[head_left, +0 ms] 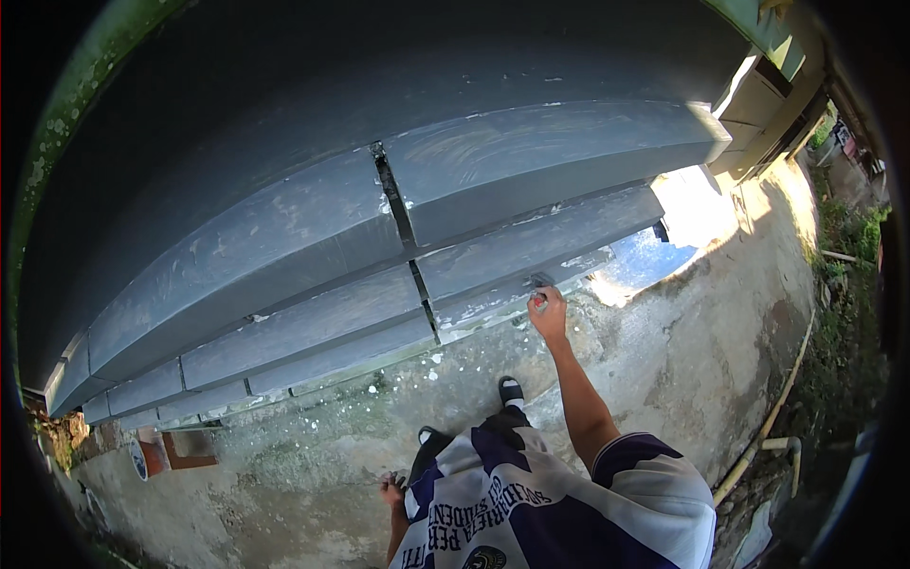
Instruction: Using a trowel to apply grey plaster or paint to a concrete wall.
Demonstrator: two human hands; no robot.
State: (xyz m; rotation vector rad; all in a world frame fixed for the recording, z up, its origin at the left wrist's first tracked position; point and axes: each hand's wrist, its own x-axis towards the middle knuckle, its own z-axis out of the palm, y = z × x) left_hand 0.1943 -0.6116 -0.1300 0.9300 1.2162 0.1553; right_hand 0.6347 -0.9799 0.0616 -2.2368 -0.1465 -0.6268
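My right hand [547,315] is closed around a small paintbrush [539,281] with a bit of red at its handle. Its dark head touches the lowest face of the grey-painted steps [540,228], just right of the narrow vertical gap. Along the bottom of that face, the grey gives way to a pale, patchy strip [474,322]. My left hand [392,489] hangs low beside my leg, away from the steps. Its fingers are too small and dim to make out whether they hold anything.
White spots dot the concrete floor [379,417] between my feet and the steps. A bright blue patch [649,256] lies by the steps' right end. At far left stand a round container [139,460] and a reddish-brown object [190,462]. A pole [770,412] edges the plants at right.
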